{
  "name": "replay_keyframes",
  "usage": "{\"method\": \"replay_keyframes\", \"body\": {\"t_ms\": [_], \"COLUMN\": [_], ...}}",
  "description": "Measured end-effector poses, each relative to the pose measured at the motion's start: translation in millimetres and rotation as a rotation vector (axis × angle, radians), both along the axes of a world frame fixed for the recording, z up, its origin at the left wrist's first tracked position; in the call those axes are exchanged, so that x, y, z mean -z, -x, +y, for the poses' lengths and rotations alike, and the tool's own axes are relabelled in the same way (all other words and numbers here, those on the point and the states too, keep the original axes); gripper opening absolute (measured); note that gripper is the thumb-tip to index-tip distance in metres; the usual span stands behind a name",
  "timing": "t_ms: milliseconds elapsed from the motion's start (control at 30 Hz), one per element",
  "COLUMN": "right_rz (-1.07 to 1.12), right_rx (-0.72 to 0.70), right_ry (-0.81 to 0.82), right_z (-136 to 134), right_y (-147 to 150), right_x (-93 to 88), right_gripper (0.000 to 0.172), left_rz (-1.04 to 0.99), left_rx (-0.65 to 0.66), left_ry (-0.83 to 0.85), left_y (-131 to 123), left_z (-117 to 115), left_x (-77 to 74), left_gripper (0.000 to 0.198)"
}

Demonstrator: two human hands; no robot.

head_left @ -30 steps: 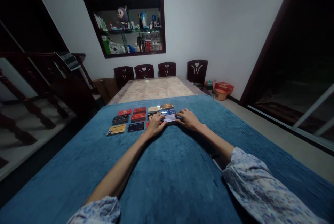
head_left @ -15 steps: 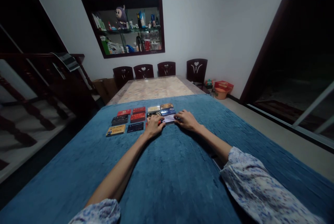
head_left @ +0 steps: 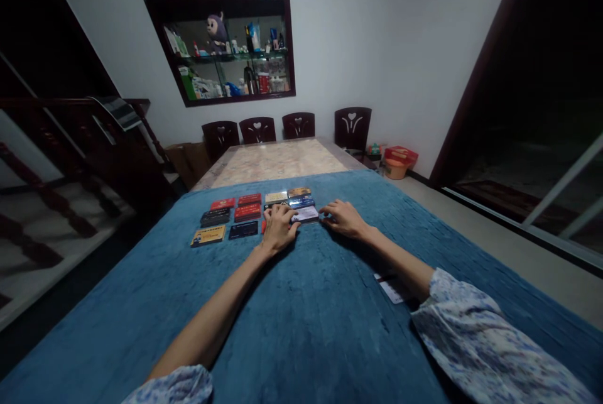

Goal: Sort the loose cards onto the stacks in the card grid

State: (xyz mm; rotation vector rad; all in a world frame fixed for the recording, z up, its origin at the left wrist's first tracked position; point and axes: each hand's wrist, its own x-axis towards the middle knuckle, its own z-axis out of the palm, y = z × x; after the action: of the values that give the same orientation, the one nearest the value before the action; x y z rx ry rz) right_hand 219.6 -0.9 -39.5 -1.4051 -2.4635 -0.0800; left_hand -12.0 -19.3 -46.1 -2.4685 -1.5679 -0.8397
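My left hand [head_left: 279, 229] rests over the card rows. Its thumb and index finger grip the left end of a stack of white cards [head_left: 306, 214], and its palm partly covers a red stack and a black one. My right hand [head_left: 345, 218] is just right of the white stack, slightly apart from it, fingers loosely bent and holding nothing. Nearby lie a blue stack [head_left: 301, 202], a gold stack [head_left: 299, 191], a cream stack [head_left: 276, 196], red stacks [head_left: 247, 211], a black stack [head_left: 215, 217], a dark blue stack [head_left: 244, 229] and a yellow stack [head_left: 208, 235].
A blue cloth [head_left: 301, 328] covers the near part of the marble-topped table [head_left: 273, 159]. Beside my right forearm lies a white card [head_left: 393, 291], partly hidden. Dark chairs [head_left: 352, 127] stand at the far end, below a wall shelf [head_left: 235, 55]. A wooden railing [head_left: 70, 102] is at left.
My right hand has drawn back to the right, off the white stack. The white card by my right forearm shows more. My left hand stays at the stack's left end.
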Motion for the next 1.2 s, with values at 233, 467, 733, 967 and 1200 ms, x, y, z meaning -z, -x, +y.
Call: {"method": "replay_keyframes", "body": {"t_ms": [233, 467, 733, 967, 1200], "right_rz": [-0.019, 0.041, 0.193, 0.232, 0.260], "right_rx": [-0.035, -0.052, -0.173, -0.164, -0.168], "right_ry": [-0.030, -0.033, 0.093, 0.181, 0.252], "right_z": [-30.2, -65.6, -100.9, -115.2, -121.3], "right_y": [-40.9, -80.3, -117.3, -119.2, -117.2], "right_x": [-2.0, -2.5, 2.7, 0.6, -6.5], "right_gripper": [0.025, 0.022, 0.020, 0.018, 0.027], "left_rz": [0.053, 0.075, 0.121, 0.262, 0.278], "left_rx": [0.262, 0.429, 0.622, 0.595, 0.631], "left_ry": [-0.027, 0.046, 0.110, 0.118, -0.108], "left_y": [-34.1, -65.9, -111.7, -132.2, -132.8], "left_z": [-38.5, -71.8, -108.8, -111.8, -103.6], "left_x": [2.2, 1.7, 2.9, -1.0, 7.2], "left_gripper": [0.016, 0.019, 0.029, 0.036, 0.028]}}
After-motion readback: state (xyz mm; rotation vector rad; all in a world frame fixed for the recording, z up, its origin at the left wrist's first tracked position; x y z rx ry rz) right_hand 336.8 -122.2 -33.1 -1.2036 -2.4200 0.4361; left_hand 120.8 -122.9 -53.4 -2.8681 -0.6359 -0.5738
